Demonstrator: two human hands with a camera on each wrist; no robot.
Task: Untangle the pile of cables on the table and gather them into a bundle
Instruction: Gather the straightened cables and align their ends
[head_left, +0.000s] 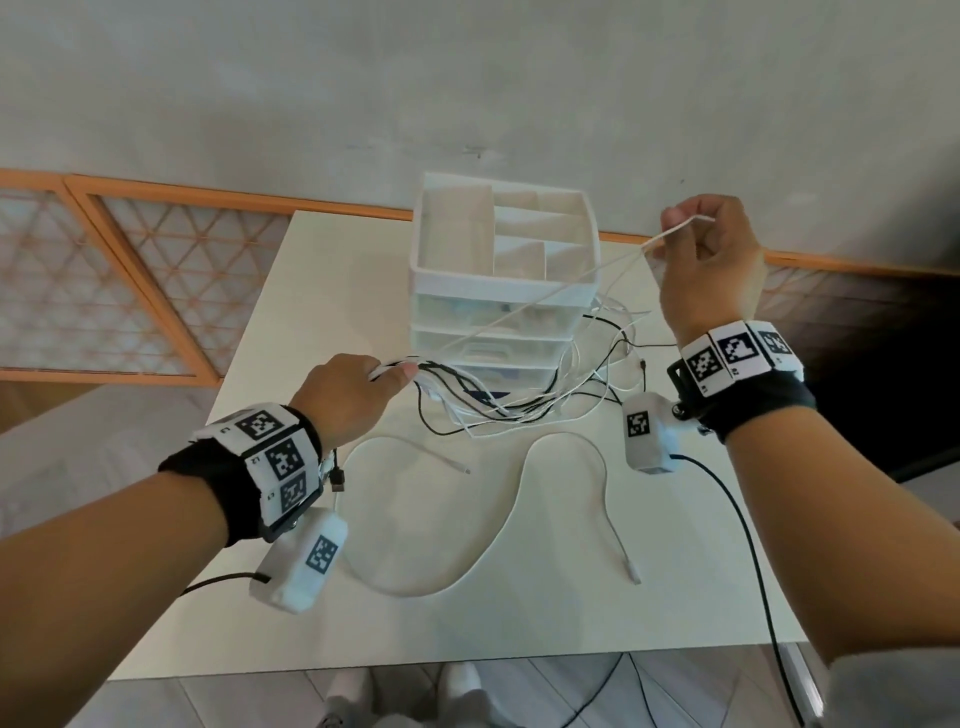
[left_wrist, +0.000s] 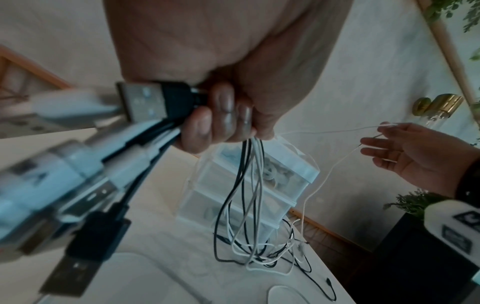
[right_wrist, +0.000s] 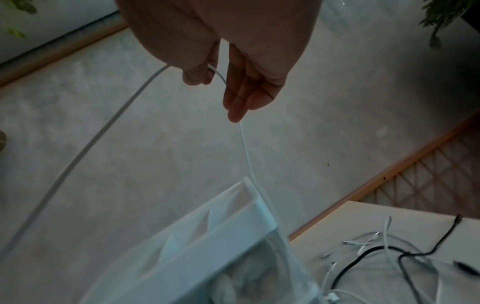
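My left hand (head_left: 363, 400) grips a bundle of black and white cables (head_left: 457, 389) just behind their USB plugs (left_wrist: 145, 102), in front of the drawer unit. The strands hang from the fist (left_wrist: 221, 115) into a tangle (head_left: 545, 410) on the table. My right hand (head_left: 711, 260) is raised at the right, higher than the drawer unit's top. Its thumb and forefinger pinch one thin white cable (head_left: 587, 275), which runs taut back down to the left hand. In the right wrist view the other fingers (right_wrist: 239, 98) are straight and the cable (right_wrist: 245, 148) drops past them.
A white drawer unit (head_left: 498, 291) with an open divided top stands at the back of the white table (head_left: 467, 623). One loose white cable (head_left: 566, 434) curves across the table's front half. Loose connector ends (right_wrist: 363, 242) lie right of the unit. A wall is behind.
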